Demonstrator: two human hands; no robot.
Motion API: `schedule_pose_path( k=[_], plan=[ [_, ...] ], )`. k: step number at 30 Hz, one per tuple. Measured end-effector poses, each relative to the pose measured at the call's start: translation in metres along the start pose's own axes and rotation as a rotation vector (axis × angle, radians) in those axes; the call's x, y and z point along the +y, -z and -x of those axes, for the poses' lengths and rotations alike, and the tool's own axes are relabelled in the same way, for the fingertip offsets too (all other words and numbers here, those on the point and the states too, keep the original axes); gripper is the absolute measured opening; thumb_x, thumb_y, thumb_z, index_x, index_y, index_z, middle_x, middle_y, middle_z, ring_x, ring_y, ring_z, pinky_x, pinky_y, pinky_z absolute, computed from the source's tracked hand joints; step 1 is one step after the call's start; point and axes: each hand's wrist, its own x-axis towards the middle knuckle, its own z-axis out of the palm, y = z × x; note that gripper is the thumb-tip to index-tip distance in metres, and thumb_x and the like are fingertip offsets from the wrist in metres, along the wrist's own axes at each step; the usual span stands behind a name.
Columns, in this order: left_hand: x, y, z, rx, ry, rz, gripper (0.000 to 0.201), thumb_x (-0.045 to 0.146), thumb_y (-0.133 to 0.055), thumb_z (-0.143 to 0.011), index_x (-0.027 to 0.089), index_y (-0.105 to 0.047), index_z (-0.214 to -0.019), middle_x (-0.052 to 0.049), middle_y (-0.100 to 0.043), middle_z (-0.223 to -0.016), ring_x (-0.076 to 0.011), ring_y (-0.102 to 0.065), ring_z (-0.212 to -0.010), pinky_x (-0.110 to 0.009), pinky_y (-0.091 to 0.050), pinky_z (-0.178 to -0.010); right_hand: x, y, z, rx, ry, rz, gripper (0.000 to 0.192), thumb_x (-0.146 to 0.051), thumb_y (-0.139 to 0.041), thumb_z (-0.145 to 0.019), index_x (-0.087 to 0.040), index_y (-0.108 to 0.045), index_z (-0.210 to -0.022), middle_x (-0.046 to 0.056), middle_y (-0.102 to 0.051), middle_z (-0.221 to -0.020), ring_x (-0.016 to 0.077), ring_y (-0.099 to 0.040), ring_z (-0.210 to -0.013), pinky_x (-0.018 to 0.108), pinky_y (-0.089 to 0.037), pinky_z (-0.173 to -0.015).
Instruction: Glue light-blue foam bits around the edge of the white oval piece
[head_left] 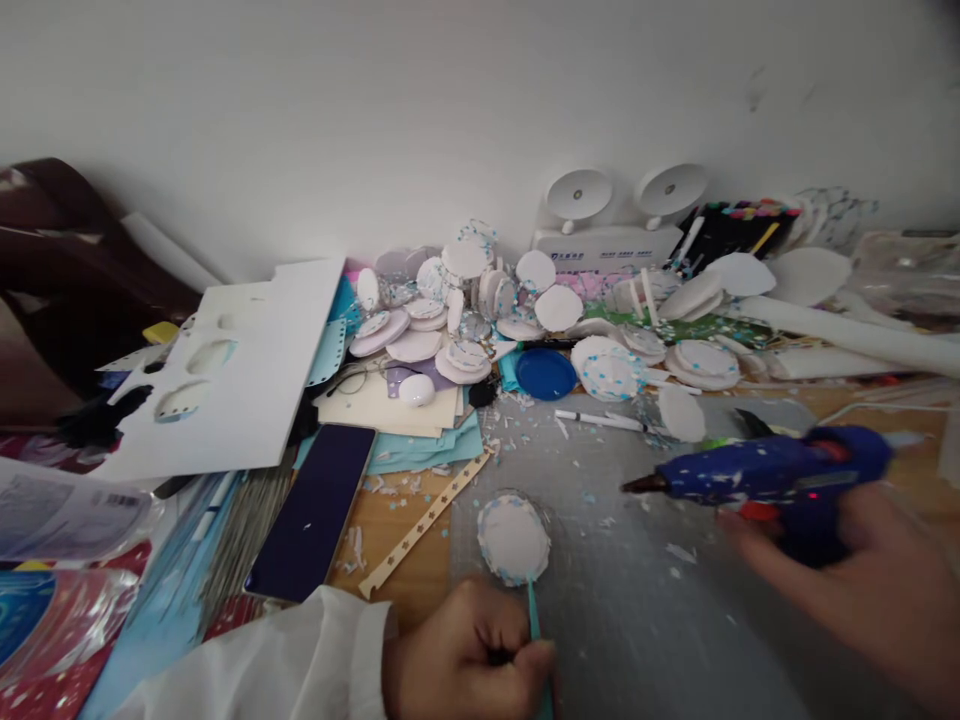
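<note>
My left hand (472,655), with a white sleeve behind it, is closed around a slim teal stick-like piece (534,610) at the bottom centre. The top of this piece meets the lower edge of a small round white disc (514,540) with a pale blue speckled rim. Whether the two are joined, I cannot tell. On the right, my right hand (847,580) grips a blue hot glue gun (772,468), slightly blurred. Its dark nozzle points left, apart from the disc, and a small red light shows on its body.
A grey cutting mat (600,620) with scraps lies beneath. Behind it are a pile of white discs (416,345), a blue lid (546,374) and a white pen (600,420). To the left are a dark phone (311,515), a star-punched strip (427,520) and cut white board (262,390).
</note>
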Motion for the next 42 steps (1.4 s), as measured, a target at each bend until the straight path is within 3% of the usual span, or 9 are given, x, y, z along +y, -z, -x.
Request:
schedule_pose_path(
  k=[4, 9, 14, 20, 30, 42],
  plan=[
    [-0.005, -0.001, 0.001, 0.018, 0.004, -0.002, 0.066, 0.068, -0.044, -0.094, 0.019, -0.044, -0.049, 0.004, -0.034, -0.043, -0.0085, -0.034, -0.045, -0.022, -0.030, -0.045, -0.027, -0.025, 0.004, -0.125, 0.041, -0.130, 0.014, -0.028, -0.066, -0.067, -0.027, -0.052, -0.064, 0.001, -0.064, -0.052, 0.0185, -0.058, -0.044, 0.030, -0.046, -0.042],
    [-0.005, -0.001, 0.001, 0.018, -0.072, -0.001, 0.068, 0.070, -0.037, -0.095, 0.020, -0.036, -0.049, 0.004, -0.031, -0.044, -0.0081, -0.031, -0.044, -0.024, -0.025, -0.045, -0.016, -0.042, 0.023, -0.220, 0.220, -0.190, 0.016, -0.033, -0.064, -0.072, -0.027, -0.053, -0.062, -0.002, -0.061, -0.046, 0.0175, -0.056, -0.037, 0.027, -0.043, -0.036],
    [-0.001, 0.002, -0.003, -0.055, -0.148, 0.034, 0.066, 0.068, -0.030, -0.098, 0.021, -0.027, -0.052, 0.007, -0.022, -0.043, -0.0066, -0.024, -0.041, -0.026, -0.019, -0.044, -0.022, -0.041, 0.024, -0.213, 0.230, -0.174, 0.017, -0.028, -0.057, -0.075, -0.028, -0.048, -0.060, -0.004, -0.055, -0.042, 0.0147, -0.050, -0.034, 0.024, -0.039, -0.032],
    [0.000, 0.003, -0.004, -0.080, -0.159, 0.016, 0.064, 0.066, -0.031, -0.098, 0.021, -0.025, -0.053, 0.008, -0.018, -0.044, -0.0064, -0.021, -0.040, -0.026, -0.017, -0.043, -0.022, -0.043, 0.025, -0.237, 0.264, -0.151, 0.014, -0.029, -0.055, -0.076, -0.027, -0.052, -0.062, -0.002, -0.057, -0.045, 0.0155, -0.054, -0.036, 0.025, -0.043, -0.034],
    [-0.004, 0.001, -0.003, -0.030, -0.197, -0.011, 0.063, 0.061, -0.038, -0.099, 0.022, -0.020, -0.053, 0.009, -0.017, -0.047, -0.0077, -0.020, -0.043, -0.028, -0.018, -0.045, -0.031, -0.041, 0.019, -0.168, 0.460, -0.138, 0.016, -0.022, -0.052, -0.075, -0.027, -0.047, -0.061, -0.006, -0.054, -0.040, 0.0122, -0.051, -0.028, 0.020, -0.039, -0.027],
    [-0.005, 0.000, -0.002, -0.012, -0.225, -0.024, 0.061, 0.059, -0.037, -0.099, 0.022, -0.020, -0.054, 0.008, -0.018, -0.048, -0.0078, -0.020, -0.044, -0.028, -0.018, -0.046, -0.031, -0.041, 0.019, -0.163, 0.470, -0.133, 0.016, -0.021, -0.051, -0.075, -0.027, -0.047, -0.061, -0.005, -0.054, -0.041, 0.0123, -0.052, -0.028, 0.020, -0.040, -0.027]
  ],
)
